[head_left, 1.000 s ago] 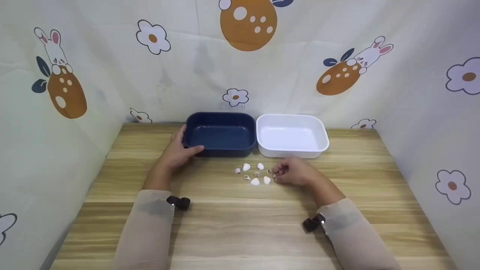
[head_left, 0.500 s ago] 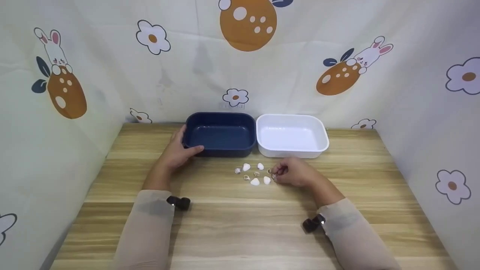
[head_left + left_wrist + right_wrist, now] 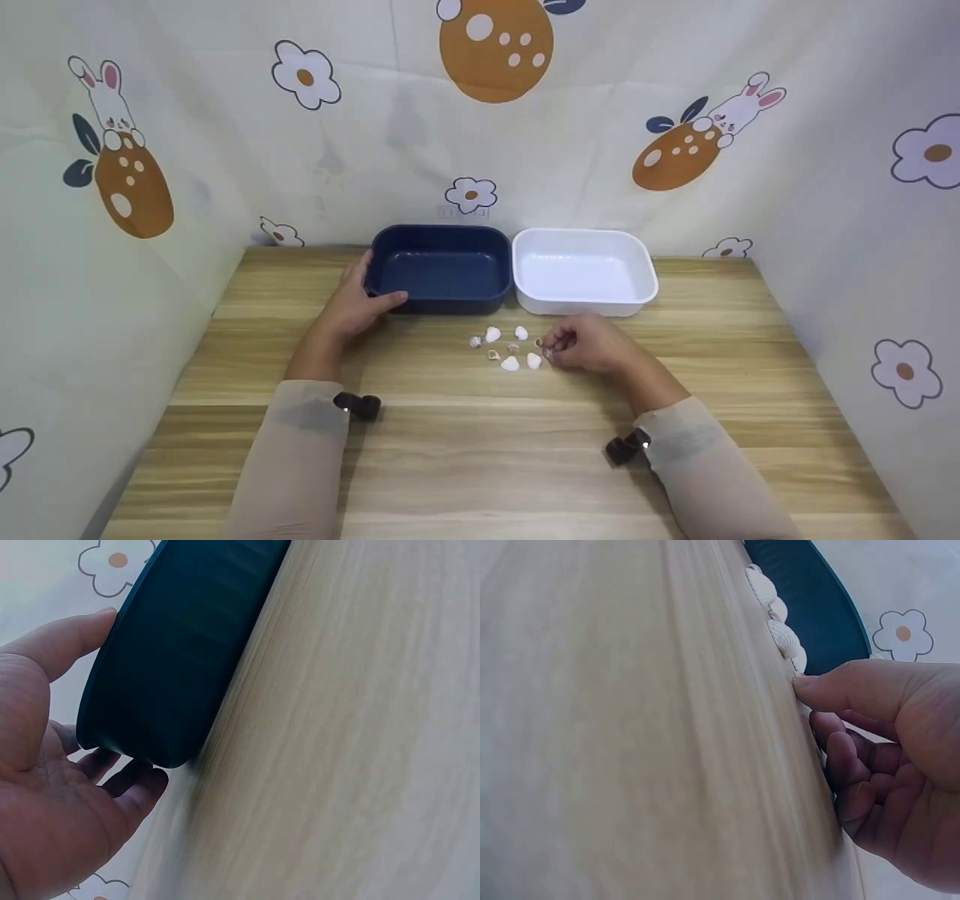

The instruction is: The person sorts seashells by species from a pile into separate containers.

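- Nearest me, two sleeves [image 3: 289,457] reach over the bench [image 3: 480,465]. I see no clear shift in either arm over the last second, so I judge the work paused at the reach.
- Farther in, a scatter of shells [image 3: 510,364] lies toward the bench's far edge, roughly midway between its sides. My right wrist view shows their ribbing; from the head they read as flat white dabs.
- The right hand [image 3: 589,345] rests at the scatter's right end, fingers curled, fingertips at a small shell [image 3: 548,353]. The wrist view shows thumb and forefinger slightly apart, so I can't tell whether that grip has it.
- The left hand [image 3: 349,304] has its grip part-closed round the near left corner of the dark blue tub [image 3: 457,306]. Only the left wrist view shows fingertips at its end wall.
- Farthest, that tub and a white tub [image 3: 585,307] stand side by side along the bench's far edge.
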The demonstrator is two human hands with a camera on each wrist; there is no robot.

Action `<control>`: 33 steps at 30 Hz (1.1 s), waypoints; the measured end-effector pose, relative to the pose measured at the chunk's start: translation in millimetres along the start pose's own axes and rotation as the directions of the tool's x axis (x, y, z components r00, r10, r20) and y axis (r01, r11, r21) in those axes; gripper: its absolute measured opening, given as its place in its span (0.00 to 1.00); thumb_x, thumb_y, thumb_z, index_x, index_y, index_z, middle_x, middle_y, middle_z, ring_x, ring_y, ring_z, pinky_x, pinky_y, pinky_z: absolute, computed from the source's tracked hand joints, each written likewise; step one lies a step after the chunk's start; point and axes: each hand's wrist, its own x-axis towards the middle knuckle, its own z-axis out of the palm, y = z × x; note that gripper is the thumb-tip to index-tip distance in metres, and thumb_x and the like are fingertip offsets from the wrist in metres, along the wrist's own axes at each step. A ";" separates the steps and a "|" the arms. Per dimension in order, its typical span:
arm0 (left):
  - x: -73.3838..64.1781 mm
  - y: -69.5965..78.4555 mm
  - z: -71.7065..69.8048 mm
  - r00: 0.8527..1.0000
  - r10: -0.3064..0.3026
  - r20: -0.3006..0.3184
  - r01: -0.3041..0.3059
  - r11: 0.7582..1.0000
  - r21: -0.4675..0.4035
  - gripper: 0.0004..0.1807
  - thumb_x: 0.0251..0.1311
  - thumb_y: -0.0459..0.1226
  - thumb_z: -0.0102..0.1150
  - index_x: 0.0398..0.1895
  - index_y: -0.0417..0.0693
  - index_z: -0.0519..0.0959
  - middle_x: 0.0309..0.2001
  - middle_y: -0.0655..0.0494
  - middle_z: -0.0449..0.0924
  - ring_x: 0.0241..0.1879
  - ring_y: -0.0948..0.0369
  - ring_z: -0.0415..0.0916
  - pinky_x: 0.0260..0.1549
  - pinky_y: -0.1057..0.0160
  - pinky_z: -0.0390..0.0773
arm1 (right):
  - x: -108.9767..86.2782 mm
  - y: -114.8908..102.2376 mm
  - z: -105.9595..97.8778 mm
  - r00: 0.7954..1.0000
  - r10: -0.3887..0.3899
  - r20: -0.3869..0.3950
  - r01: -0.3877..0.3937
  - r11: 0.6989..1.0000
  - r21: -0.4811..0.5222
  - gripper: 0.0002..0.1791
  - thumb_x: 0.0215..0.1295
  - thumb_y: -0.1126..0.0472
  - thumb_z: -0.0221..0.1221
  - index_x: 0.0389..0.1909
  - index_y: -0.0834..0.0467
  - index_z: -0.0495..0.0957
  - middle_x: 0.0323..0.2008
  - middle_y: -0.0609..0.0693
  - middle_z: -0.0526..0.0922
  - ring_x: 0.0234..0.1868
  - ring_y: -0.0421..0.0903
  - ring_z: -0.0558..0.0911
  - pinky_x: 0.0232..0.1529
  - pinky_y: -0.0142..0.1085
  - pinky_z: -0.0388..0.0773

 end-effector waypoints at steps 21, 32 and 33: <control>1.5 -0.5 0.6 1.000 -0.002 0.010 0.002 1.000 0.005 0.64 0.63 0.57 0.72 0.90 0.55 0.38 0.89 0.43 0.33 0.88 0.42 0.35 0.86 0.38 0.43 | -0.8 2.1 -4.5 1.000 0.001 0.014 -0.001 1.000 -0.013 0.12 0.57 0.65 0.71 0.43 0.53 0.92 0.37 0.45 0.93 0.38 0.35 0.85 0.42 0.26 0.82; 0.9 -0.2 0.9 1.000 0.004 0.006 -0.004 1.000 -0.012 0.65 0.63 0.56 0.73 0.90 0.53 0.38 0.89 0.41 0.34 0.88 0.42 0.36 0.86 0.39 0.42 | -9.6 -13.3 -29.5 0.998 0.031 -0.053 -0.031 0.999 -0.011 0.12 0.57 0.63 0.73 0.43 0.52 0.92 0.37 0.46 0.92 0.38 0.39 0.86 0.44 0.32 0.84; 0.8 -0.3 0.8 1.000 0.005 0.005 -0.005 1.000 -0.013 0.65 0.63 0.56 0.73 0.90 0.53 0.38 0.89 0.41 0.35 0.88 0.42 0.36 0.86 0.39 0.42 | -10.3 -14.3 -32.0 0.997 0.023 -0.070 -0.024 1.000 -0.009 0.12 0.57 0.64 0.72 0.43 0.53 0.92 0.37 0.46 0.93 0.38 0.39 0.86 0.44 0.31 0.84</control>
